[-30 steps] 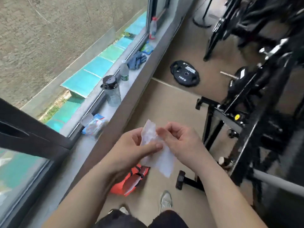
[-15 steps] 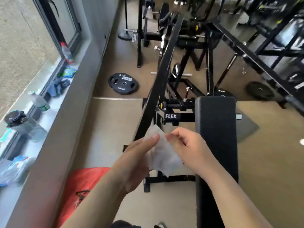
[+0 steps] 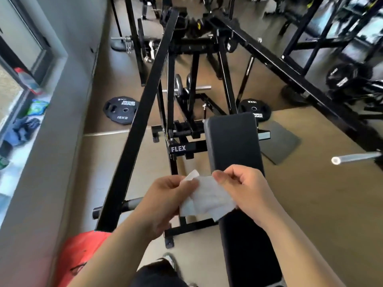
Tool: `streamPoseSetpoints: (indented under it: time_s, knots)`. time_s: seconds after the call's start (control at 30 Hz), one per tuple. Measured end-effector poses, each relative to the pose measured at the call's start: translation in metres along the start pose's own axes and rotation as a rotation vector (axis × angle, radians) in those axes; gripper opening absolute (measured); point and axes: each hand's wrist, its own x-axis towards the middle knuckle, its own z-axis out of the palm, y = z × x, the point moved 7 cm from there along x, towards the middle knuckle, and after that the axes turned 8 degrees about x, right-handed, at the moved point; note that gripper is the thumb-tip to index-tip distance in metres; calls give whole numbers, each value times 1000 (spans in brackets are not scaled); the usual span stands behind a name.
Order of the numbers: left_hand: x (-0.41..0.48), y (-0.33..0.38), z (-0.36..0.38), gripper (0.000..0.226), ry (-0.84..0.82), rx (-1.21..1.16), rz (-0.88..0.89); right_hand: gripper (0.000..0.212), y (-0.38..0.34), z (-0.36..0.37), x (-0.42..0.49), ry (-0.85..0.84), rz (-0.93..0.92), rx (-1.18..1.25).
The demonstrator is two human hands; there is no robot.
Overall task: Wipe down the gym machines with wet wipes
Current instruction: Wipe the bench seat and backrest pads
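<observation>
below, hands [image 3: 207, 195] pinch wet wipe [image 3: 209, 198]; frame label [image 3: 178, 149] reads "flex".

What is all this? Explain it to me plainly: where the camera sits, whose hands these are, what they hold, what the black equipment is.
One camera, worn on the person's head, looks forward and down, so the two bare arms at the bottom are the wearer's own. The left hand and right hand each pinch a white wet wipe between them. Ahead stands a black weight machine labelled FLEX with a padded bench. A 15KG weight plate lies on the floor; an orange bag sits lower left.
</observation>
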Motion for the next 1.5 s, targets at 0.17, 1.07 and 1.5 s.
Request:
streamPoseSetpoints:
  time_s: [0.17,1.07,1.5]
  knots:
    - [34,15,-1,11,135,506,88,38,-2,-23,26,-1,11,-79]
    - [243,19,163,26,-141,-367,-452,38,108,-173,241,-105,45,-246]
    - [373,123,27,32,548,797,307,53,174,-120,420,195,-226,-964]
